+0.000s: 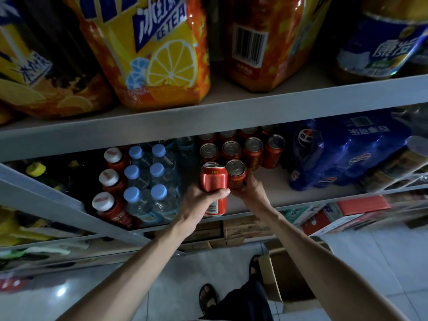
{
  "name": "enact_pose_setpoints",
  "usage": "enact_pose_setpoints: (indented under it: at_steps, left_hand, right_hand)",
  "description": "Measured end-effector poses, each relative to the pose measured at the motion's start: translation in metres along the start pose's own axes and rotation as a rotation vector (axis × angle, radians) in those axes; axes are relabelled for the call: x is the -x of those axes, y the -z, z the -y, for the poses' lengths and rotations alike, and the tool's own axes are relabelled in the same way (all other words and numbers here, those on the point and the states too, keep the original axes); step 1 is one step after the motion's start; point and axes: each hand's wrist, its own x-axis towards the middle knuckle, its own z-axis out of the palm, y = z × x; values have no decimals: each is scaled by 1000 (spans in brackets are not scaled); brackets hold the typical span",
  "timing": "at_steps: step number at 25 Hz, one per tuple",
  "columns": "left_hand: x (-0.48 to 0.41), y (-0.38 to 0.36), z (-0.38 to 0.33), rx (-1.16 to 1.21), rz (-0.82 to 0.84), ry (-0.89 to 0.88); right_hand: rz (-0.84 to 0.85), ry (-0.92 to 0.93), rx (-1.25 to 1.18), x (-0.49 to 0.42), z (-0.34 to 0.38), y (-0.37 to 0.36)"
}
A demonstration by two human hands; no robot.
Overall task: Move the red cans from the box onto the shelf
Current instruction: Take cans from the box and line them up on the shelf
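My left hand (201,200) grips a red can (214,181) held upright at the front edge of the middle shelf (289,195). Right beside it, my right hand (251,188) is wrapped around a second red can (236,173) that stands on the shelf board. Behind them several red cans (231,150) stand in rows further back on the same shelf. The open cardboard box (284,274) lies on the floor by my right foot; its inside is dark and I cannot tell what it holds.
Packs of water bottles (150,179) and red bottles with white caps (111,177) fill the shelf to the left; a blue cola pack (342,154) sits to the right. Big ice tea packs (157,54) load the upper shelf. Cardboard cartons (243,230) lie under the shelf.
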Motion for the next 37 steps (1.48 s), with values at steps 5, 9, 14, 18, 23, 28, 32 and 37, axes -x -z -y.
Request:
enact_pose_setpoints:
  at_steps: [5,9,14,18,23,28,32,37]
  left_hand:
    - [-3,3,6,-16,14,2]
    - [2,8,7,-82,-2,-15]
    - [16,19,1,-298,-79,-296]
    - [19,13,-14,-306,240,-284]
    - [22,-9,-15,-350,292,-297]
    - [18,3,-18,-118,683,13]
    - [16,-16,-16,-141,593,-127]
    - [21,-45,-7,-325,282,-304]
  right_hand:
    - [-20,14,19,2,0,-1]
    - [-34,20,29,8,13,4]
    - [-233,47,-53,46,50,30]
    - [252,26,-317,71,99,54]
    - [195,114,-114,85,112,72]
    - [393,78,-333,85,95,110]
    - [342,-162,-512,87,83,109]
    - [71,-295,-472,99,85,77]
